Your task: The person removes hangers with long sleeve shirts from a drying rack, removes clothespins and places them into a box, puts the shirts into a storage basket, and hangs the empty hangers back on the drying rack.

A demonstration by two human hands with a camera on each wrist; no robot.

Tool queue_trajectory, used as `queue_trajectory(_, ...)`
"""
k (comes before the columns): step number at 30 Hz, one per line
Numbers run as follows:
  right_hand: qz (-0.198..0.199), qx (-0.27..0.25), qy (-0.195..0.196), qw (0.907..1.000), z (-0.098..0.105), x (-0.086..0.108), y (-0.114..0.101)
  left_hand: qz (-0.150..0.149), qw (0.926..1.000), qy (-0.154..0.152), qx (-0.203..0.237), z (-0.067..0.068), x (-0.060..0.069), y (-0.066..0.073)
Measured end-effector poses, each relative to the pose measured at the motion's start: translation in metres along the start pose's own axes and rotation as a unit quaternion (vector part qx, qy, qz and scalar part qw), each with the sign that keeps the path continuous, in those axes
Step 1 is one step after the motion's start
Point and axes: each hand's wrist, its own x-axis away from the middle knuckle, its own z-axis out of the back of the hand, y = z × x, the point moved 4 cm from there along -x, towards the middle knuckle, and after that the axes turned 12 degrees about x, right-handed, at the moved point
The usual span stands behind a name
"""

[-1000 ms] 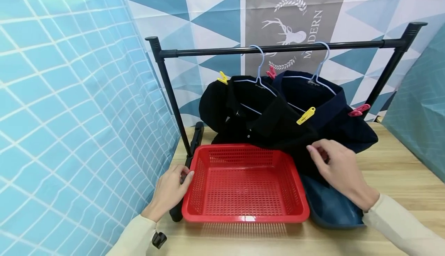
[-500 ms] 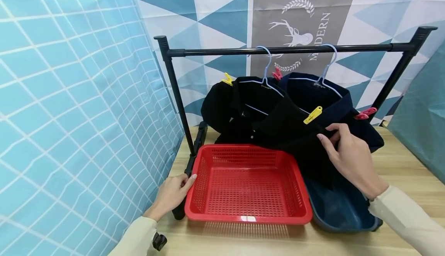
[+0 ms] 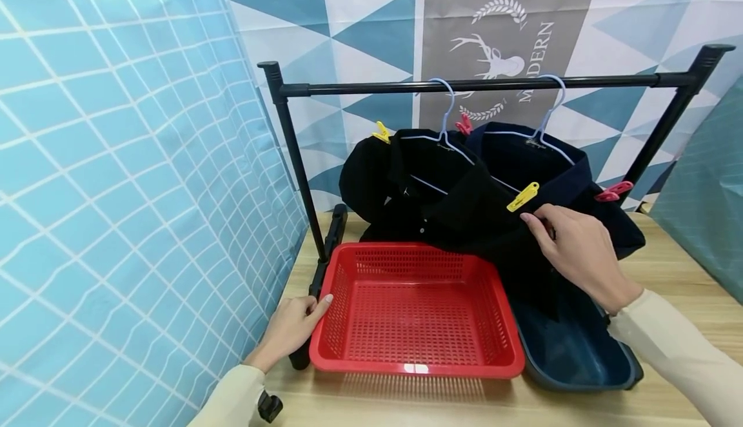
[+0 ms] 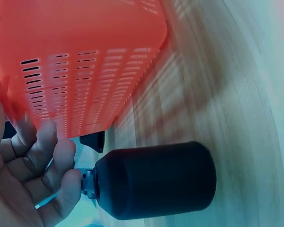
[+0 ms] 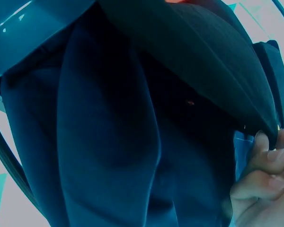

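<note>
Plainly beyond basket rim (image 3: 360, 367), right hand (image 3: 580, 249) pinches shirt (image 3: 473, 217).

head: fwd/dn | Lwr: close, shares basket (image 4: 75, 28) | Rwr: closest, prob. shirt (image 5: 203, 61)

Desk (image 3: 685, 266): we lose its near edge below the head view's bottom.
Blue basin (image 3: 580, 356): toward the desk's right edge, its far end hidden by the black shirt (image 3: 458, 211).
Navy shirt (image 3: 564, 185): the black shirt covers its left part.
Collar label (image 3: 535, 143): lettering too small for us to read.
Rack (image 3: 493, 84): its right post passes out of our sight behind the navy shirt.
Right hand (image 3: 583, 253): cropped by the right wrist view's right edge.
Left hand (image 3: 290, 325): thumb cut by the left wrist view's left edge, beside the red basket (image 3: 415, 368).
</note>
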Motion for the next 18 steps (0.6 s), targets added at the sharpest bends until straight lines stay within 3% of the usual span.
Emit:
queue_trajectory(8,0.056,0.003,0.009,0.9984,0.0029,-0.0048,-0.0021,0.009,0.9998,0.001,0.018,-0.0028,-0.0001,0.0006)
queue_trajectory(13,0.104,0.001,0.055,0.9931,0.0031,-0.0041,-0.005,0.011,0.9997,0.001,0.023,-0.0024,0.0018,-0.0004)
queue_trajectory(18,0.126,-0.003,0.1,0.987,0.0054,-0.0048,-0.0029,0.008,0.9998,0.003,0.017,-0.0023,0.0017,0.0016)
